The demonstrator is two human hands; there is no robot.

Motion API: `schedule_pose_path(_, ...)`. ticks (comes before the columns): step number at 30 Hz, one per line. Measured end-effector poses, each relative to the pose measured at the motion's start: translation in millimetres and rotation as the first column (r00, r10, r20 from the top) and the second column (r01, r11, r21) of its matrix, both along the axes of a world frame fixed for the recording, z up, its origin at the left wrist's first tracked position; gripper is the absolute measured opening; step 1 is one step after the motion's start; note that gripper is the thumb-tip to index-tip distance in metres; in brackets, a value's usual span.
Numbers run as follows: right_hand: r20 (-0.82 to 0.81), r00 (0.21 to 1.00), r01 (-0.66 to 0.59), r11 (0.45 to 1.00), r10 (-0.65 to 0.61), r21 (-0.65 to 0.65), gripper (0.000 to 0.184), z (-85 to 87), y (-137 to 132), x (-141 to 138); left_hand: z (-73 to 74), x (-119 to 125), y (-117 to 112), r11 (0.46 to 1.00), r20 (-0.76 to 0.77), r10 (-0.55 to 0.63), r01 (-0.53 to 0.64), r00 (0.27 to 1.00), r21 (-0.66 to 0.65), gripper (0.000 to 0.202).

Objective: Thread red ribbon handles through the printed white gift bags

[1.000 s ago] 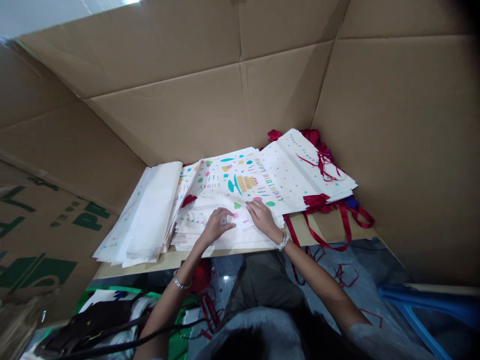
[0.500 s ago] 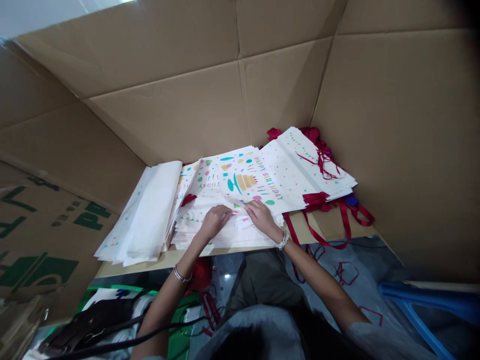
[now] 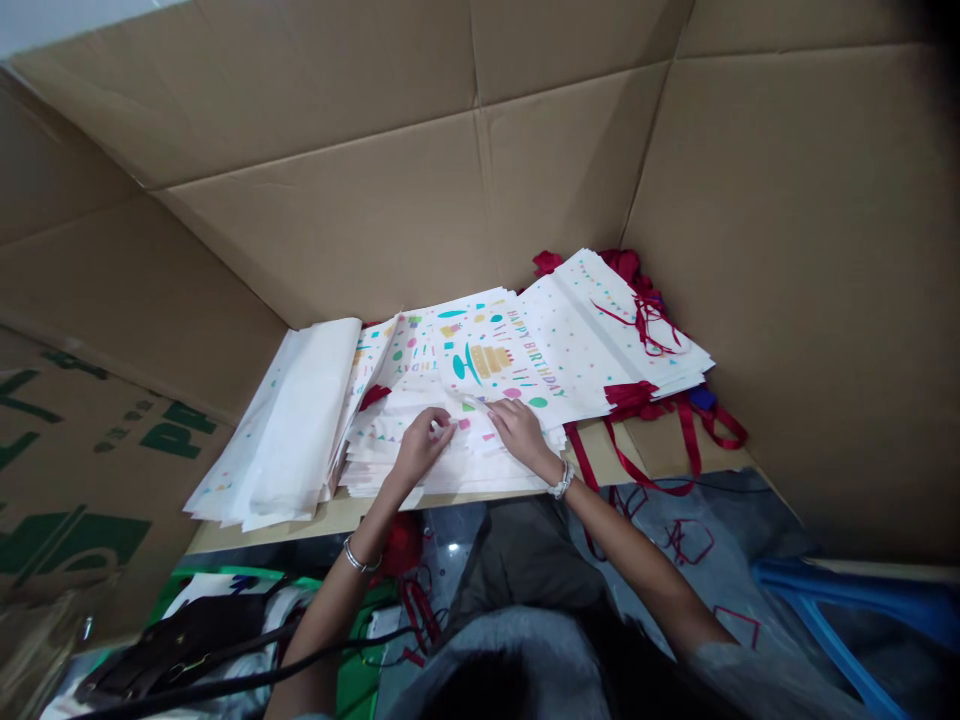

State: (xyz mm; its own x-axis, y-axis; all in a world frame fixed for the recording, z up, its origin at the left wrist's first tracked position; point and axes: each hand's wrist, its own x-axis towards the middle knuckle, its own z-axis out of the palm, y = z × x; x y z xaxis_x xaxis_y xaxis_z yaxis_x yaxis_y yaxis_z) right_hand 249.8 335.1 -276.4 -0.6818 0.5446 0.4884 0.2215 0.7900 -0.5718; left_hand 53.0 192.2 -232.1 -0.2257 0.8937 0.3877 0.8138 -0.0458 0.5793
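Note:
A stack of white sheets printed with birthday designs [image 3: 450, 475] lies on the table in front of me. My right hand [image 3: 523, 432] pinches the raised near edge of the top printed sheet [image 3: 487, 360], which shows a cake and "HAPPY BIRTHDAY". To its left, my left hand [image 3: 424, 440] hovers low over the stack, fingers curled and thumb meeting fingertip. Whatever lies between those fingertips is too small to make out. A dark red ribbon piece [image 3: 375, 397] sits just beyond my left hand.
Folded white sheets [image 3: 304, 420] lie at the left. Dotted sheets [image 3: 592, 330] with red ribbons [image 3: 651, 325] are at the right, some ribbons hanging off the table edge [image 3: 600, 450]. Cardboard walls [image 3: 337, 230] surround the table. Below are a green crate [image 3: 356, 670] and blue stool [image 3: 847, 600].
My left hand has drawn slightly left, away from the sheet's edge, and its fingers have curled more. The right hand keeps its place on the edge. The view has shifted slightly.

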Motion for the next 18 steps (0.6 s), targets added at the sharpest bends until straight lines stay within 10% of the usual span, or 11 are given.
schedule_pose_path(18,-0.013,1.000,-0.001,1.000,0.001,-0.015,0.035,-7.0,-0.1,-1.5,1.7,-25.6,4.7,0.954,-0.119,-0.263,0.240,0.957,-0.180,0.019)
